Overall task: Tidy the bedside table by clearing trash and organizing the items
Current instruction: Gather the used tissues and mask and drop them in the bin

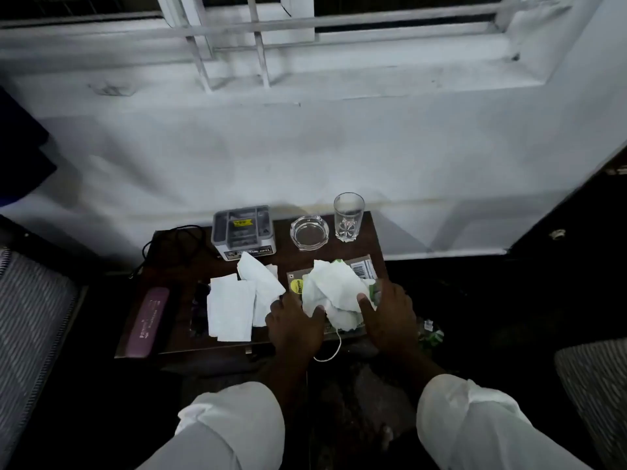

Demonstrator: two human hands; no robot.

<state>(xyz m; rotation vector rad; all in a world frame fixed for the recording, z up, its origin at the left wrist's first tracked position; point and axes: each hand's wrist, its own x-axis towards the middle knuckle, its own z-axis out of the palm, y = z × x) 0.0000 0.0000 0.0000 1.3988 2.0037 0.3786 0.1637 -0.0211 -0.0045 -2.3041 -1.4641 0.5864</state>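
Note:
A dark wooden bedside table [176, 262] stands below the window wall. On its front right lies a heap of crumpled white tissue [334, 293] over a brown packet [363, 268] with a yellow sticker. My left hand [295, 323] and my right hand [386, 310] press on the heap from either side, fingers curled around it. More white tissues [234, 307] lie flat and crumpled at the table's middle.
At the back stand a grey organizer box [242, 230], a glass ashtray [308, 232] and an empty drinking glass [348, 217]. A maroon case [147, 322] lies at the left front, a black cable [169, 235] behind it. A white cord [334, 347] hangs off the front edge. Striped cushions flank both sides.

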